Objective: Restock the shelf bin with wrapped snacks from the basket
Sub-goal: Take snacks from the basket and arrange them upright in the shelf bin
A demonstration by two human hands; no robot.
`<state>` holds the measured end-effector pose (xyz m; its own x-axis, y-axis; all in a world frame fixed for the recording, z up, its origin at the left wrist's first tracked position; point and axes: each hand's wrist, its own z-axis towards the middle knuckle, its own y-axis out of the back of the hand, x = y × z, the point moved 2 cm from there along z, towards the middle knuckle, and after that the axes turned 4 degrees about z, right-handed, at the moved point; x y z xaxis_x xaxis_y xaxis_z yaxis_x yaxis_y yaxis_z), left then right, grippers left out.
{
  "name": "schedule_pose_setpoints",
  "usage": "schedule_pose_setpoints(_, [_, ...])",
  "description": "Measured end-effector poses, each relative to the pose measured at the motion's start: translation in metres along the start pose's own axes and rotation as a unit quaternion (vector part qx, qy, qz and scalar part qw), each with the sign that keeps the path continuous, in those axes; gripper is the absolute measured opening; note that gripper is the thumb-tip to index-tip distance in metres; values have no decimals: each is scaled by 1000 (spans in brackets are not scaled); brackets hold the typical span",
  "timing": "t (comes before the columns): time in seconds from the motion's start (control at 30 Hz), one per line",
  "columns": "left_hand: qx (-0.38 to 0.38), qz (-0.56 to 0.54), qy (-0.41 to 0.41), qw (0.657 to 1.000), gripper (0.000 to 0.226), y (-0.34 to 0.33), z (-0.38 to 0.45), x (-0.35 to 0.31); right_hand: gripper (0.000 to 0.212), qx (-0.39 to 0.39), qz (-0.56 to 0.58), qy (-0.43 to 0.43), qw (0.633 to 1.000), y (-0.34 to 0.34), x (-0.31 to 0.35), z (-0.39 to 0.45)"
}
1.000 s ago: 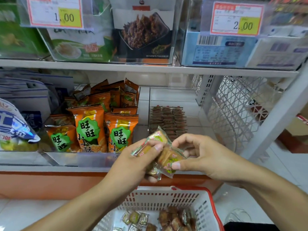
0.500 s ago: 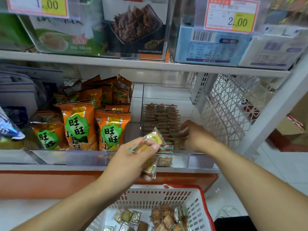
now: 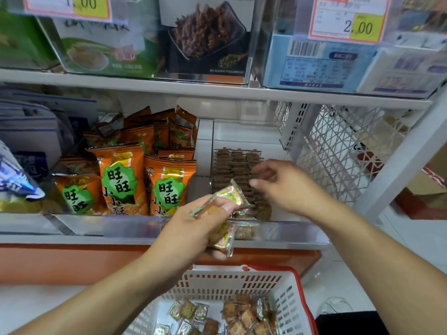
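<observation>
Gripping a small stack of wrapped snacks (image 3: 223,213), the left hand (image 3: 193,228) hovers at the front lip of the clear shelf bin (image 3: 285,232). The right hand (image 3: 287,187) hangs over the bin, fingers loosely spread and holding nothing. Brown snack rows (image 3: 235,165) fill the bin's middle. More wrapped pieces lie in the white basket (image 3: 285,301) below. Orange bags (image 3: 121,180) stand just left of the bin.
</observation>
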<state>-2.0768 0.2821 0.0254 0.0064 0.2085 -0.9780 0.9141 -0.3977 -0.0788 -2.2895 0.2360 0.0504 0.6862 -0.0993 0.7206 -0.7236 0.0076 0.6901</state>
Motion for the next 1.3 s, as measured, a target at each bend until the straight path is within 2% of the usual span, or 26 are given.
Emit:
schedule_pose_setpoints(0.03, [15,-2,-2,1000,39,0,-1,-1,31,57,155,-14,986,-3,9,-16])
schedule_pose_setpoints(0.07, [29,-3,-3,1000,36,-1,-2,-1,33,128,265,-37,955,-9,15,-30])
schedule_pose_setpoints(0.1, [41,-1,-1,999,33,-2,-3,-2,34,177,306,-45,934,-15,19,-43])
schedule_pose_setpoints(0.13, [50,2,0,999,34,-3,-5,-2,30,197,311,-40,929,-19,22,-53])
schedule_pose_setpoints(0.2, [51,-4,15,999,45,-4,-6,-2,17,171,310,-27,935,-26,21,-60])
schedule_pose_setpoints(0.27, [40,-35,49,997,59,-5,-7,-2,12,87,322,-27,942,-22,20,-56])
schedule_pose_setpoints(0.33, [18,-56,83,995,76,-5,-7,-3,14,-1,303,19,953,-8,18,-52])
schedule_pose_setpoints(0.37, [9,-57,94,994,85,-4,-7,-2,17,-3,287,55,956,-1,16,-51])
schedule_pose_setpoints(0.43, [5,-35,102,994,98,-1,-8,-1,28,109,269,125,949,3,18,-55])
schedule_pose_setpoints(0.5, [32,41,80,995,107,-2,-9,3,40,196,223,151,943,-5,20,-61])
schedule_pose_setpoints(0.6, [67,130,14,989,100,-8,-14,4,45,204,85,178,959,-18,20,-65])
schedule_pose_setpoints(0.67, [42,144,2,989,99,-8,-15,8,46,223,25,165,960,-22,18,-66])
schedule_pose_setpoints(0.73, [32,154,-5,988,95,-9,-13,10,44,222,16,142,964,-21,17,-67])
schedule_pose_setpoints(0.8, [33,147,0,989,88,-10,-12,10,39,223,55,128,965,-20,16,-69])
schedule_pose_setpoints(0.9, [28,81,19,996,70,-12,-10,4,34,205,154,117,959,-10,18,-66])
schedule_pose_setpoints(0.97, [-5,29,44,999,64,-11,-8,1,37,126,206,96,966,8,14,-53])
schedule_pose_setpoints(1.0, [-22,15,54,998,59,-9,-6,1,38,63,188,89,976,19,10,-45])
schedule_pose_setpoints(1.07, [-47,4,70,996,37,-7,-4,2,36,-38,58,71,995,38,-6,-30])
schedule_pose_setpoints(1.1, [-54,1,77,996,27,-6,-3,4,36,-52,-11,56,997,43,-15,-24])
schedule_pose_setpoints(1.13, [-56,-1,83,995,24,-6,-3,5,36,-42,-54,32,997,43,-23,-20])
schedule_pose_setpoints(1.2, [-56,-7,89,994,32,-7,-1,7,36,17,-68,-18,997,34,-37,-15])
schedule_pose_setpoints(1.3, [-59,-26,91,994,41,-7,1,8,30,79,-115,-27,990,14,-48,-6])
